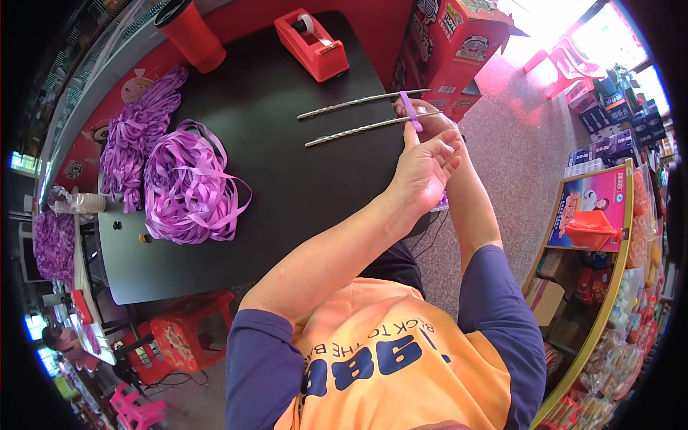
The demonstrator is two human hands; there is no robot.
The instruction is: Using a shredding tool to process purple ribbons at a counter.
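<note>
Two long metal rods [358, 132] with twisted shafts, like drill bits, lie side by side over the table's right part. A purple ribbon [408, 106] spans both rods near their right ends. Close to the nearer rod, my left hand [424, 172] has its index fingertip against the ribbon, with its other fingers bent. My right hand [433, 118] is behind the rods, its fingers bent at the ribbon and partly hidden. A loose heap of purple ribbon [190, 186] sits on the table's left, beside a second purple bundle [143, 129].
A red tape dispenser [313, 46] and a red tumbler [192, 39] stand at the back of the black table [287, 201]. Red cartons [451, 50] rise behind my hands. A red stool [179, 344] is under the left side; a display case [588, 251] stands right.
</note>
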